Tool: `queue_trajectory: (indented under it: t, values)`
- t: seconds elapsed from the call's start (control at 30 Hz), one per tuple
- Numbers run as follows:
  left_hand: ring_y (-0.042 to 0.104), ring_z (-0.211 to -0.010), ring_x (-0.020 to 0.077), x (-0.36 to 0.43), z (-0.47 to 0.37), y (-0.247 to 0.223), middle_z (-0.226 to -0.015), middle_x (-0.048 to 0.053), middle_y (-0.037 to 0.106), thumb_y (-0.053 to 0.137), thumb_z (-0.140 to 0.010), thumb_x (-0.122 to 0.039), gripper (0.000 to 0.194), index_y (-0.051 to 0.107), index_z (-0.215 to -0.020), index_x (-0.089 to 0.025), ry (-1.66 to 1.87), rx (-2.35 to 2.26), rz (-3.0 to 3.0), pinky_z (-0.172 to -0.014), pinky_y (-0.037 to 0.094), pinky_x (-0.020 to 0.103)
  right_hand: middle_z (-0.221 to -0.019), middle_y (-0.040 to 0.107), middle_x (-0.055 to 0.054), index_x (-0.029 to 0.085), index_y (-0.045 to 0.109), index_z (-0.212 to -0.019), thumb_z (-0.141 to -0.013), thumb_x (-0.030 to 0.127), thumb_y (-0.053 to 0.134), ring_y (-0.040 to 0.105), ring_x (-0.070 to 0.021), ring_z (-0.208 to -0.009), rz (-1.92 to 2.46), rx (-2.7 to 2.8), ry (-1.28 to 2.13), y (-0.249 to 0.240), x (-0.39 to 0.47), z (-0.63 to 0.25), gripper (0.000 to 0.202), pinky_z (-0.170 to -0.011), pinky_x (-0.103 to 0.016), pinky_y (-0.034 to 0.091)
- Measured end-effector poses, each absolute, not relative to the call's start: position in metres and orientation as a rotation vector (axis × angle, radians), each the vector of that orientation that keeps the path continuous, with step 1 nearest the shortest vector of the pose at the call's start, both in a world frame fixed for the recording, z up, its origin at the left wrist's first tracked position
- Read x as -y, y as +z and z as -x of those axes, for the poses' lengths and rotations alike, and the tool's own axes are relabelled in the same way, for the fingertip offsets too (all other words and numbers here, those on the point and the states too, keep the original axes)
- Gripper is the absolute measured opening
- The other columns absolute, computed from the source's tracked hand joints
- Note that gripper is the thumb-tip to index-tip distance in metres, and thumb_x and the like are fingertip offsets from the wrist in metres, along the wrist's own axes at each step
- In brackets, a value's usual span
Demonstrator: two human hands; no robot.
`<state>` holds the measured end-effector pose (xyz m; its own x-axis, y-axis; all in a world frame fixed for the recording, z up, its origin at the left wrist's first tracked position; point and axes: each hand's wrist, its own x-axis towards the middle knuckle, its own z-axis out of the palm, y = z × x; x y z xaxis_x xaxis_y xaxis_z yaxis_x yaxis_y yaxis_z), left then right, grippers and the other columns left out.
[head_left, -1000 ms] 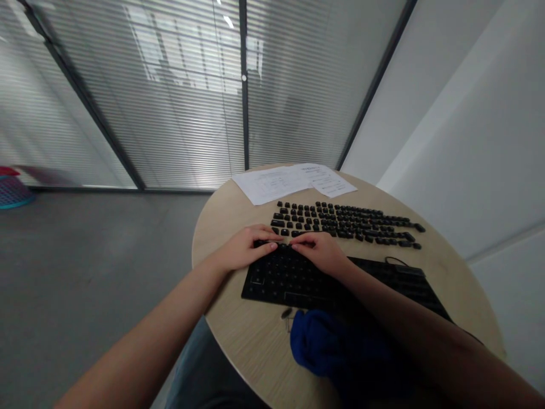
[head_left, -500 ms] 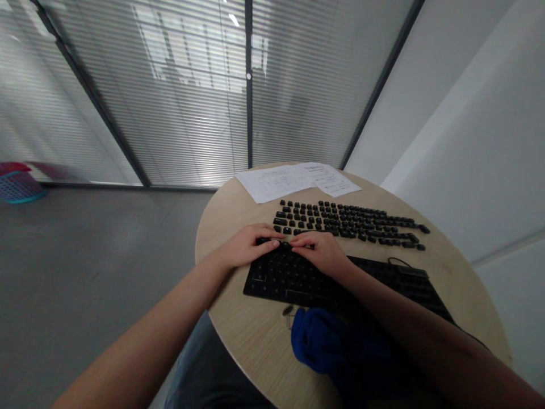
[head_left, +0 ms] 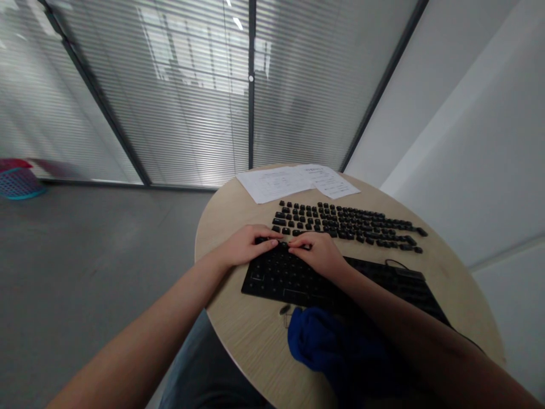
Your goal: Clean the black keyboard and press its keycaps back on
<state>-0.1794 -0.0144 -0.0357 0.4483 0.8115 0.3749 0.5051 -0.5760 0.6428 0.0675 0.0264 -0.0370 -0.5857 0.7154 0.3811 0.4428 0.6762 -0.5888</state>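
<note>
A black keyboard [head_left: 272,275] lies on the round table, many of its key positions bare of caps. At its far left corner, my left hand [head_left: 249,245] grips the edge, thumb on top and index finger along the far side. My right hand [head_left: 319,250] is closed in a pinch over the far row, its fingertips close to my left thumb. Whatever is in that pinch is too small and dark to make out. A small black keycap [head_left: 283,244] shows between the two hands. Loose black keycaps [head_left: 327,218] lie in rows just beyond the keyboard.
Printed paper sheets [head_left: 276,183] lie at the table's far edge. A bunched blue cloth [head_left: 317,341] lies near me under my right forearm, beside a small dark object [head_left: 285,310]. The keyboard's cable [head_left: 468,341] runs off right. A basket [head_left: 21,183] stands on the floor.
My right hand has shifted very slightly left, its fingers still pinched at the far row. The view has moved a little; otherwise little differs.
</note>
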Motion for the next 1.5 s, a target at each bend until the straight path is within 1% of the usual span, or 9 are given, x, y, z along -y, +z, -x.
queue_trajectory:
  t: [0.13,0.23,0.47,0.67,0.87,0.97,1.1,1.33,1.5]
  values:
    - [0.072,-0.097,0.0198,0.0148,0.1790,-0.0344,-0.108,0.009,0.077,0.057,-0.099,-0.041,0.034,0.073,-0.122,-0.021,0.942,-1.105,-2.241,-0.090,0.055,0.036,-0.090,0.081,-0.001,0.027,0.082,-0.081,-0.078,0.017,0.080,0.076,-0.0216,-0.086,0.928,2.257,0.582,-0.0360,-0.0252,-0.0679,0.011,-0.086,-0.036,0.059]
    - [0.072,-0.096,0.0194,0.0145,0.1791,-0.0345,-0.108,0.008,0.077,0.056,-0.099,-0.041,0.034,0.073,-0.122,-0.023,0.928,-1.094,-2.250,-0.089,0.055,0.036,-0.089,0.081,-0.001,0.028,0.081,-0.080,-0.077,0.018,0.081,0.076,-0.0220,-0.085,0.930,2.254,0.566,-0.0369,-0.0253,-0.0686,0.010,-0.086,-0.037,0.059]
    - [0.071,-0.096,0.0191,0.0135,0.1798,-0.0352,-0.107,0.007,0.077,0.056,-0.099,-0.040,0.033,0.074,-0.122,-0.024,0.918,-1.105,-2.253,-0.087,0.055,0.034,-0.091,0.080,-0.001,0.028,0.082,-0.080,-0.077,0.020,0.081,0.075,-0.0211,-0.085,0.951,2.281,0.607,-0.0383,-0.0278,-0.0706,0.009,-0.080,-0.034,0.058]
    - [0.071,-0.093,0.0184,0.0127,0.1797,-0.0368,-0.105,0.008,0.077,0.055,-0.100,-0.042,0.034,0.074,-0.121,-0.024,0.919,-1.092,-2.274,-0.085,0.056,0.033,-0.086,0.080,-0.001,0.027,0.082,-0.084,-0.079,0.021,0.079,0.072,-0.0186,-0.075,0.978,2.309,0.607,-0.0372,-0.0299,-0.0712,0.008,-0.074,-0.031,0.054]
    - [0.071,-0.092,0.0185,0.0117,0.1794,-0.0371,-0.105,0.007,0.077,0.054,-0.100,-0.043,0.034,0.075,-0.120,-0.024,0.926,-1.079,-2.276,-0.087,0.055,0.034,-0.090,0.080,0.000,0.028,0.082,-0.085,-0.082,0.019,0.076,0.073,-0.0200,-0.084,0.919,2.382,0.546,-0.0315,-0.0279,-0.0706,0.011,-0.083,-0.033,0.054]
    - [0.071,-0.094,0.0189,0.0121,0.1791,-0.0362,-0.106,0.007,0.077,0.054,-0.100,-0.043,0.034,0.075,-0.120,-0.025,0.911,-1.097,-2.269,-0.088,0.055,0.034,-0.091,0.080,0.001,0.029,0.082,-0.086,-0.083,0.019,0.076,0.074,-0.0210,-0.086,0.902,2.410,0.506,-0.0288,-0.0260,-0.0693,0.012,-0.085,-0.034,0.055]
    - [0.071,-0.098,0.0190,0.0120,0.1794,-0.0369,-0.109,0.007,0.077,0.054,-0.100,-0.043,0.033,0.075,-0.119,-0.025,0.911,-1.093,-2.254,-0.090,0.054,0.034,-0.091,0.081,0.000,0.028,0.081,-0.085,-0.082,0.021,0.077,0.075,-0.0219,-0.086,0.964,2.336,0.602,-0.0299,-0.0257,-0.0684,0.009,-0.083,-0.035,0.056]
    - [0.071,-0.095,0.0188,0.0124,0.1795,-0.0365,-0.107,0.007,0.077,0.054,-0.100,-0.042,0.033,0.075,-0.119,-0.025,0.908,-1.114,-2.257,-0.088,0.055,0.034,-0.090,0.081,0.000,0.027,0.081,-0.085,-0.080,0.022,0.076,0.075,-0.0221,-0.086,1.005,2.253,0.720,-0.0324,-0.0269,-0.0688,0.008,-0.084,-0.036,0.056]
    - [0.071,-0.095,0.0187,0.0109,0.1798,-0.0380,-0.106,0.007,0.077,0.057,-0.099,-0.041,0.032,0.075,-0.119,-0.024,0.910,-1.093,-2.246,-0.088,0.054,0.034,-0.083,0.080,-0.003,0.022,0.082,-0.085,-0.078,0.025,0.078,0.073,-0.0200,-0.075,1.100,2.168,0.858,-0.0337,-0.0323,-0.0698,0.009,-0.075,-0.032,0.056]
